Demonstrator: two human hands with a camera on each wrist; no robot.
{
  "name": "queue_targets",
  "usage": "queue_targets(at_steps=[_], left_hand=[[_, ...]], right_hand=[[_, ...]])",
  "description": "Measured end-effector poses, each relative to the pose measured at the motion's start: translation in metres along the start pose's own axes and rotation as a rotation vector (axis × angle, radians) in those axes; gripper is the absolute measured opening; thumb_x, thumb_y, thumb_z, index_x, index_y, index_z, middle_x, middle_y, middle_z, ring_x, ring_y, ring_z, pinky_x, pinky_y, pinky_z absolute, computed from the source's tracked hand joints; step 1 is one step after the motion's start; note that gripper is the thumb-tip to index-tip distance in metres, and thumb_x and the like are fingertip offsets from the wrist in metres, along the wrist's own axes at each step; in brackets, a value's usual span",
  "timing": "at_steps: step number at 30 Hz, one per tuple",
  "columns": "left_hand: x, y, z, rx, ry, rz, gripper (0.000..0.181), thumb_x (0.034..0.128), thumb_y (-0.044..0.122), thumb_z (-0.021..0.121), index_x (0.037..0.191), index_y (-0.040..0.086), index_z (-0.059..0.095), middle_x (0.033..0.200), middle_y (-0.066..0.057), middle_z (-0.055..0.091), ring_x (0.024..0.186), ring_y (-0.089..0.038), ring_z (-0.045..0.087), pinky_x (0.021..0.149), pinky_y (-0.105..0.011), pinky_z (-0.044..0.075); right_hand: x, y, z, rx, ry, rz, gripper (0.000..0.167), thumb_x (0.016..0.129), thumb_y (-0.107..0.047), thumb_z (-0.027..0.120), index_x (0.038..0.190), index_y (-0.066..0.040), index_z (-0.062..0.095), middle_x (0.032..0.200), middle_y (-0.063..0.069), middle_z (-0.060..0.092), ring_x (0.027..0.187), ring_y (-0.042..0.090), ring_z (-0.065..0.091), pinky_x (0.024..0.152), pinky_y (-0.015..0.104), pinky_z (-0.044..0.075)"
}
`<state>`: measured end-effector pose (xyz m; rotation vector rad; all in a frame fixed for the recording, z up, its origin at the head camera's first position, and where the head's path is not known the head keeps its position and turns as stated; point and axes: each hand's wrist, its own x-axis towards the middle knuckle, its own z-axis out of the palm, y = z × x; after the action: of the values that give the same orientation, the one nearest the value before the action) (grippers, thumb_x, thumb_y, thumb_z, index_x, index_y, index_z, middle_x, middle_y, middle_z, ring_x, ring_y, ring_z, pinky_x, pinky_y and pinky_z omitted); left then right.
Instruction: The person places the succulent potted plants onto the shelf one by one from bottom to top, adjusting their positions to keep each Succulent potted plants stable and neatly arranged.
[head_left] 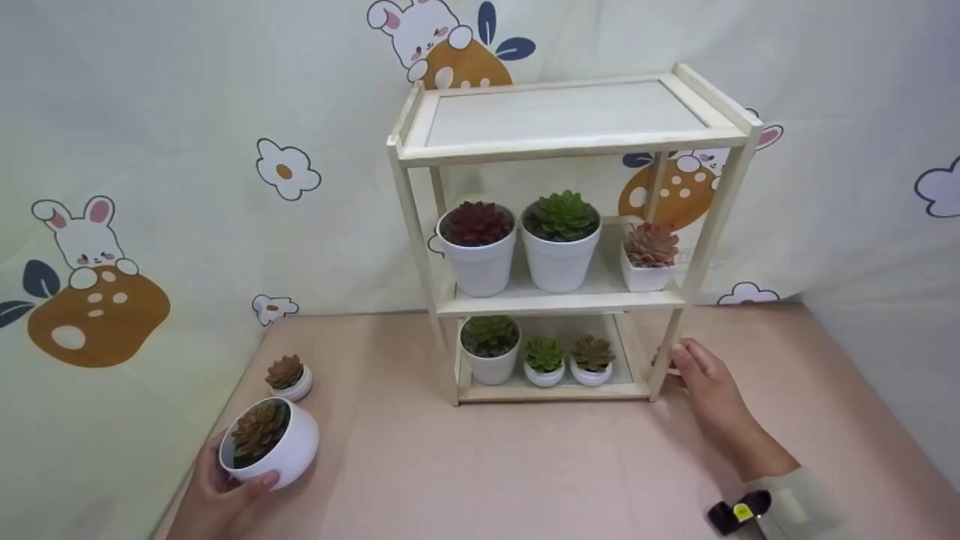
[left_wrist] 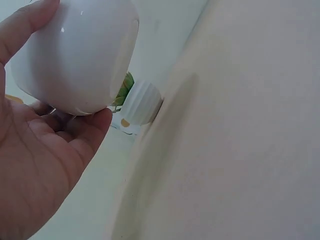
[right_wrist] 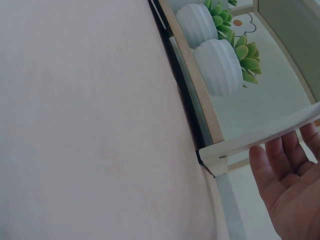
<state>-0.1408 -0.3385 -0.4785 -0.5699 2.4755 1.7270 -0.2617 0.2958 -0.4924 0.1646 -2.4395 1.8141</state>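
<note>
My left hand [head_left: 217, 480] holds a round white pot with a reddish-green succulent [head_left: 296, 446], tilted, its mouth facing up and left. In the left wrist view the pot [left_wrist: 75, 55] stands off the table, fingers under it and thumb on its side. Just behind it in the head view, a small potted succulent [head_left: 292, 382] sits on the table. My right hand [head_left: 712, 382] grips the front right leg of a wooden shelf [head_left: 574, 301] near its bottom. In the right wrist view the fingers [right_wrist: 261, 165] rest against that leg's outer side.
On the middle tier stand a dark red succulent [head_left: 480, 262], a green succulent [head_left: 561, 262] and a pink succulent [head_left: 649, 277]. Three more pots, including a larger green one [head_left: 491, 367], stand on the bottom tier. A patterned cloth [head_left: 337, 225] hangs behind the table [head_left: 487, 472].
</note>
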Motion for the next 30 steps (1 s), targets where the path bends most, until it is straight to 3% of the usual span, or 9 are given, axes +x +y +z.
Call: queue_targets(at_steps=[1,4,7,8,15,20,30], left_hand=[[0.000,0.001,0.001,0.010,-0.005,-0.003,0.110,0.0924,0.024,0.080,0.163,0.007,-0.003,0.171,-0.022,0.012,0.151,-0.023,0.025,0.121,-0.022,0.036],[-0.001,0.004,0.003,0.021,-0.021,-0.003,0.112,0.0927,0.025,0.079,0.164,0.007,-0.005,0.171,-0.024,0.010,0.157,-0.036,0.015,0.130,-0.048,0.022],[-0.002,0.006,0.007,0.031,-0.022,-0.005,0.113,0.0916,0.024,0.081,0.164,0.007,-0.005,0.171,-0.023,0.011,0.157,-0.035,0.015,0.130,-0.048,0.022],[-0.003,0.007,0.008,0.032,-0.026,-0.004,0.114,0.0913,0.025,0.081,0.164,0.006,-0.005,0.171,-0.023,0.011,0.158,-0.036,0.015,0.129,-0.053,0.019],[-0.003,0.013,0.015,0.090,-0.031,-0.017,0.117,0.0901,0.035,0.083,0.165,0.005,-0.003,0.171,-0.025,0.013,0.158,-0.042,0.016,0.127,-0.054,0.024],[-0.005,0.020,0.017,0.081,-0.006,-0.038,0.123,0.0893,0.040,0.083,0.165,0.005,-0.008,0.171,-0.027,0.009,0.157,-0.045,0.015,0.127,-0.057,0.022],[-0.013,0.035,0.031,0.016,0.034,-0.004,0.125,0.0876,0.040,0.084,0.166,0.010,-0.008,0.174,-0.020,0.003,0.161,-0.039,0.010,0.128,-0.055,0.022]], right_hand=[[0.000,0.000,0.000,-0.005,0.000,0.002,0.052,0.113,-0.041,0.040,0.133,0.005,0.055,0.124,0.018,0.067,0.111,0.000,0.064,0.101,0.024,0.055],[-0.001,0.001,0.000,-0.019,0.005,0.009,0.054,0.113,-0.042,0.039,0.133,0.005,0.055,0.124,0.017,0.068,0.110,-0.001,0.064,0.101,0.023,0.054],[-0.001,0.001,0.000,-0.030,0.003,0.010,0.055,0.113,-0.043,0.038,0.134,0.004,0.055,0.124,0.017,0.068,0.111,-0.001,0.064,0.101,0.022,0.054],[-0.001,0.002,0.000,-0.033,0.004,0.010,0.055,0.113,-0.043,0.038,0.134,0.004,0.055,0.124,0.017,0.068,0.111,-0.001,0.064,0.101,0.022,0.054],[-0.002,0.005,0.000,-0.032,-0.001,0.014,0.056,0.112,-0.045,0.038,0.135,0.004,0.055,0.125,0.018,0.067,0.112,-0.001,0.063,0.102,0.023,0.054],[-0.001,0.005,0.000,-0.037,0.006,0.012,0.055,0.112,-0.044,0.038,0.135,0.003,0.056,0.124,0.019,0.068,0.111,-0.001,0.064,0.102,0.022,0.054],[0.001,0.000,0.002,0.024,0.012,-0.002,0.051,0.113,-0.038,0.041,0.133,0.007,0.055,0.123,0.017,0.066,0.110,0.002,0.065,0.097,0.018,0.056]])
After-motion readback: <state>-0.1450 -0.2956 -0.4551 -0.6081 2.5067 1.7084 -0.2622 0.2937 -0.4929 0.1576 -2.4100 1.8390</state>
